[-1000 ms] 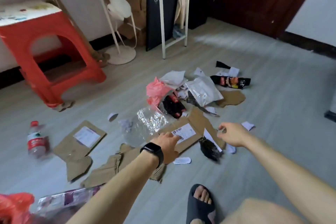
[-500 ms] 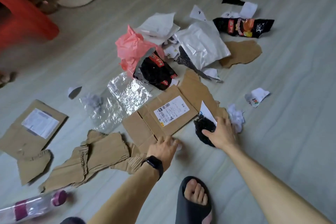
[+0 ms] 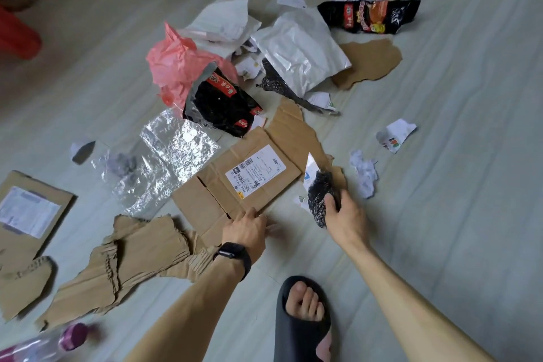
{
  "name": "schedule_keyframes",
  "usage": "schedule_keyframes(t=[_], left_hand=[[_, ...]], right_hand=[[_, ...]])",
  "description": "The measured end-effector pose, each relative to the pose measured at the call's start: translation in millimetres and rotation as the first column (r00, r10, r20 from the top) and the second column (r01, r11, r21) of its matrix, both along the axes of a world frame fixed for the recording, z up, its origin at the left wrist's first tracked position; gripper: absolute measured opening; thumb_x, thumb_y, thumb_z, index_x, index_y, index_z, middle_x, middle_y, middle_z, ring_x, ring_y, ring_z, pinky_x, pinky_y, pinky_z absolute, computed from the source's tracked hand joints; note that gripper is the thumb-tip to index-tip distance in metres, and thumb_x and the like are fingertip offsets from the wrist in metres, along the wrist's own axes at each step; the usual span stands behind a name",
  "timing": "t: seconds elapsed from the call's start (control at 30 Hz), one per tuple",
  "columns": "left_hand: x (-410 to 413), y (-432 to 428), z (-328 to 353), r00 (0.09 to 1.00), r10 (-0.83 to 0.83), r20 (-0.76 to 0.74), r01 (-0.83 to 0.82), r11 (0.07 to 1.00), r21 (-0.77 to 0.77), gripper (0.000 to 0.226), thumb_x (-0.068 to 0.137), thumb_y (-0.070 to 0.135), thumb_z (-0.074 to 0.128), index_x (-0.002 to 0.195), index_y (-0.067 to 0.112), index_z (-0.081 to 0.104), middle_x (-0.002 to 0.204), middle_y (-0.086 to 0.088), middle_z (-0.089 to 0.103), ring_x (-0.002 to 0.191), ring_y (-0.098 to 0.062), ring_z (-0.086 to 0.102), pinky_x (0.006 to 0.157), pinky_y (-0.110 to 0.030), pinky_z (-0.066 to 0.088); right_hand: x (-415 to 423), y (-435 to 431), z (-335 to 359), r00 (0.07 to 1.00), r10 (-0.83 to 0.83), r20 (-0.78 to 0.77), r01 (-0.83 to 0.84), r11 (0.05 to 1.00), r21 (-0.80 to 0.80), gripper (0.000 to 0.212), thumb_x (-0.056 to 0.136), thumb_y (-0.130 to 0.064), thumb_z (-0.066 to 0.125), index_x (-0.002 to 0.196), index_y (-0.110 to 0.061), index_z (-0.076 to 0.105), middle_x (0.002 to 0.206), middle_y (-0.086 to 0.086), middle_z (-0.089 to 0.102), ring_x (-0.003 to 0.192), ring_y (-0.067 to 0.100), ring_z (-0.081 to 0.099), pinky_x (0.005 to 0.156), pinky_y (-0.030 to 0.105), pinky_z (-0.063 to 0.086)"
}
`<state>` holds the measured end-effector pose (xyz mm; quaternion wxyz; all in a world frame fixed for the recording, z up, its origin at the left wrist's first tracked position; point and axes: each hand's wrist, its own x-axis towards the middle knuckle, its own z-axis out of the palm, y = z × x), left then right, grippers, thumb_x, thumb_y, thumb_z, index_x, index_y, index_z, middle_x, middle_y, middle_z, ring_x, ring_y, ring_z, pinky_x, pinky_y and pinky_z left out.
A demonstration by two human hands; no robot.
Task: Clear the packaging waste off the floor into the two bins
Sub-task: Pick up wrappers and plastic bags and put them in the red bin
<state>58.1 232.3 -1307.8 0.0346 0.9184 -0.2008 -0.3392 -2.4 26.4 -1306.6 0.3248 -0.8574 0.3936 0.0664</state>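
The left hand (image 3: 246, 225) curls its fingers over the near edge of the flattened cardboard box (image 3: 249, 182) on the floor (image 3: 440, 185); the right hand (image 3: 345, 214), just beside it, grips a dark speckled wrapper (image 3: 320, 191) at the box's right corner. More scraps lie beyond both hands.

The bottle (image 3: 35, 351) (purple cap, perhaps) is blurred, cut off at the corner; the label (image 3: 255, 169) is unreadable.
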Motion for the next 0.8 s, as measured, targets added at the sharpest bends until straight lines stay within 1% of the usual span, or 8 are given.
schedule_keyframes(t=[0.07, 0.13, 0.27, 0.37, 0.43, 0.53, 0.7, 0.8], left_hand=[[4.2, -1.4, 0.1, 1.0, 0.027, 0.01, -0.026, 0.997, -0.077, 0.035, 0.101, 0.049, 0.044, 0.106, 0.021, 0.064, 0.109, 0.001, 0.052, 0.102, -0.024, 0.053, 0.075, -0.037, 0.051], [15.8, -5.6, 3.5, 0.996, 0.059, 0.071, -0.049, 0.989, -0.139, 0.038, 0.101, 0.05, 0.044, 0.109, 0.021, 0.067, 0.114, 0.0, 0.053, 0.105, -0.024, 0.053, 0.08, -0.04, 0.053], [44.9, -12.5, -1.7, 0.992, 0.104, 0.072, -0.096, 0.99, -0.107, 0.064, 0.094, 0.071, 0.028, 0.114, 0.026, 0.069, 0.138, -0.001, 0.049, 0.124, -0.029, 0.047, 0.101, -0.047, 0.045], [51.0, -3.2, -6.1, 0.993, 0.122, -0.001, -0.122, 0.99, -0.069, 0.061, 0.092, 0.071, 0.035, 0.11, 0.025, 0.07, 0.143, 0.001, 0.047, 0.123, -0.027, 0.051, 0.103, -0.046, 0.045], [48.6, 7.0, -6.0, 0.995, 0.095, -0.039, -0.097, 0.993, -0.072, 0.05, 0.095, 0.062, 0.044, 0.104, 0.022, 0.072, 0.147, 0.001, 0.044, 0.122, -0.026, 0.053, 0.102, -0.045, 0.047], [40.0, 21.2, -4.9, 0.999, 0.04, -0.03, -0.042, 0.997, -0.063, 0.039, 0.097, 0.053, 0.05, 0.104, 0.022, 0.072, 0.153, 0.008, 0.039, 0.124, -0.021, 0.053, 0.1, -0.043, 0.049], [24.7, 35.7, 17.3, 0.996, 0.087, -0.001, -0.087, 0.995, -0.051, 0.026, 0.097, 0.046, 0.054, 0.102, 0.024, 0.067, 0.12, 0.004, 0.059, 0.095, -0.018, 0.06, 0.078, -0.034, 0.053], [24.2, 50.4, 48.8, 0.995, 0.098, 0.034, -0.096, 0.994, -0.046, 0.023, 0.098, 0.046, 0.055, 0.097, 0.025, 0.064, 0.106, 0.002, 0.061, 0.086, -0.015, 0.059, 0.071, -0.03, 0.053]], right_hand=[[-1.9, -21.9, 5.1, 0.983, -0.136, 0.123, 0.132, 0.99, 0.04, 0.03, 0.097, -0.036, 0.059, 0.098, -0.007, 0.067, 0.102, 0.021, 0.07, 0.096, 0.039, 0.064, 0.08, 0.038, 0.047], [3.5, -53.1, 6.4, 0.954, -0.245, 0.171, 0.245, 0.969, 0.018, 0.037, 0.093, -0.038, 0.063, 0.095, -0.002, 0.07, 0.103, 0.024, 0.065, 0.1, 0.039, 0.061, 0.087, 0.038, 0.046], [24.6, -98.6, 0.2, 0.972, -0.224, -0.066, 0.219, 0.973, -0.075, 0.035, 0.091, -0.042, 0.064, 0.098, -0.009, 0.071, 0.111, 0.022, 0.066, 0.118, 0.037, 0.048, 0.099, 0.04, 0.04], [27.5, -97.0, -9.4, 0.963, -0.168, -0.211, 0.147, 0.983, -0.111, 0.034, 0.09, -0.037, 0.067, 0.113, -0.012, 0.068, 0.132, 0.018, 0.053, 0.124, 0.038, 0.047, 0.103, 0.038, 0.038], [25.8, -89.2, -19.5, 0.97, -0.176, -0.17, 0.161, 0.982, -0.101, 0.029, 0.092, -0.024, 0.067, 0.116, -0.008, 0.065, 0.135, 0.018, 0.045, 0.123, 0.039, 0.048, 0.1, 0.037, 0.039], [23.4, -78.4, -23.5, 0.969, -0.22, -0.115, 0.209, 0.973, -0.098, 0.036, 0.094, -0.018, 0.064, 0.128, -0.006, 0.059, 0.13, 0.023, 0.051, 0.121, 0.041, 0.049, 0.097, 0.041, 0.042], [-18.6, -50.4, 1.8, 0.934, -0.314, 0.17, 0.323, 0.946, -0.029, 0.026, 0.089, -0.007, 0.069, 0.114, -0.003, 0.064, 0.115, 0.025, 0.062, 0.108, 0.042, 0.058, 0.088, 0.037, 0.04], [-49.4, -12.7, 29.5, 0.936, -0.23, 0.266, 0.232, 0.972, 0.024, 0.021, 0.089, -0.006, 0.07, 0.108, -0.005, 0.064, 0.106, 0.018, 0.065, 0.093, 0.034, 0.06, 0.074, 0.025, 0.033]])
